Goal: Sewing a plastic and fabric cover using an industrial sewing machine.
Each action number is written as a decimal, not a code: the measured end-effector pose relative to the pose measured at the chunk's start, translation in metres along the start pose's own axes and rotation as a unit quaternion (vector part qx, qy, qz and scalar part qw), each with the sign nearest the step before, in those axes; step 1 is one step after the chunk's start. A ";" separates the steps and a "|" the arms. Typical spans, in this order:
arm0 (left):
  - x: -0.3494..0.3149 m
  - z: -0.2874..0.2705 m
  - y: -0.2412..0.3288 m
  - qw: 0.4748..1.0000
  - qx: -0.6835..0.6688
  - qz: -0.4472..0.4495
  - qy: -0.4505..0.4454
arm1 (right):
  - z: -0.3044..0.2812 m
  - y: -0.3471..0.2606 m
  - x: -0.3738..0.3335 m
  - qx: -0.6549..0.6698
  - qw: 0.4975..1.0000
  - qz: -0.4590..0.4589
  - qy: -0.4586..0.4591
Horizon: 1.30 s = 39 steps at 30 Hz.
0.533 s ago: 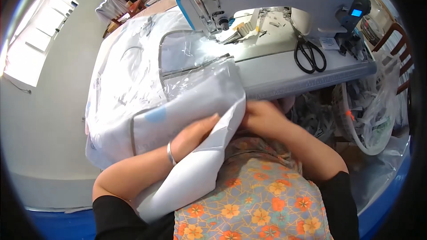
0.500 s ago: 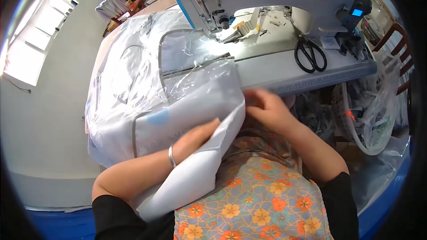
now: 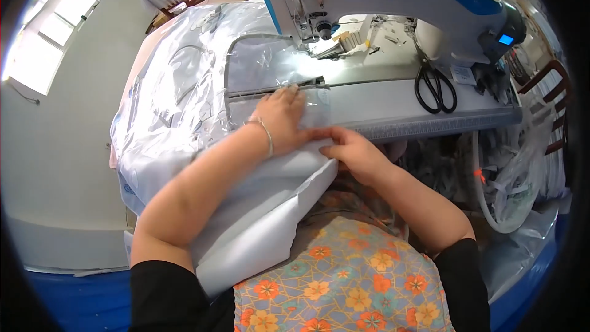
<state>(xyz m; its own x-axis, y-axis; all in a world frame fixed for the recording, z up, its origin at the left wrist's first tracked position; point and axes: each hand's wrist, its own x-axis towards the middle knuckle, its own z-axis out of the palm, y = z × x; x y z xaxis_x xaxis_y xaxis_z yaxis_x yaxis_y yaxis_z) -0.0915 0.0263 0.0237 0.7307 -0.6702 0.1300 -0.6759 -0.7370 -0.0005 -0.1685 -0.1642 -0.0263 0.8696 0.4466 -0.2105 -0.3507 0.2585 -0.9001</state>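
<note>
While the left hand (image 3: 281,118) lies flat on the cloth (image 3: 261,233), the right hand (image 3: 355,155), pinching it near the counter's front edge (image 3: 430,125), should pull gently.

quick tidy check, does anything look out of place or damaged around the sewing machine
Small scraps lie scattered under the overhang of the sewing machine, looking like uncleared offcuts. No clear damage shows on the white fabric.
</note>
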 end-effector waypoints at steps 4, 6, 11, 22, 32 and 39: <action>-0.004 0.012 -0.011 0.994 -0.058 0.092 0.031 | -0.015 -0.005 -0.011 -0.172 0.983 -0.015 0.067; 0.001 0.005 -0.025 0.990 -0.082 0.107 0.034 | -0.021 -0.016 -0.012 -0.610 0.728 -0.299 0.094; 0.045 -0.044 -0.043 0.966 -0.241 0.065 -0.073 | -0.005 -0.005 0.028 -0.602 0.697 -0.365 0.137; 0.051 -0.029 -0.018 0.970 -0.194 0.057 -0.137 | 0.003 -0.001 0.019 -0.609 0.693 -0.354 0.155; 0.053 -0.009 -0.010 0.981 -0.115 0.046 -0.152 | -0.005 -0.009 0.029 -0.604 0.709 -0.335 0.141; 0.058 0.002 -0.018 0.992 -0.066 0.038 -0.103 | -0.018 -0.024 0.050 -0.598 0.703 -0.349 0.163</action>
<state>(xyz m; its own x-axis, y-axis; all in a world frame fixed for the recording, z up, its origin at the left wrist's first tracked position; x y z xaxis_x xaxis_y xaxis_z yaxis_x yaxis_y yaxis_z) -0.0365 0.0002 0.0292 0.6714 -0.7377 -0.0711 -0.7272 -0.6742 0.1290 -0.1104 -0.1637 -0.0227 0.7865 0.2981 0.5409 0.5743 -0.6754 -0.4627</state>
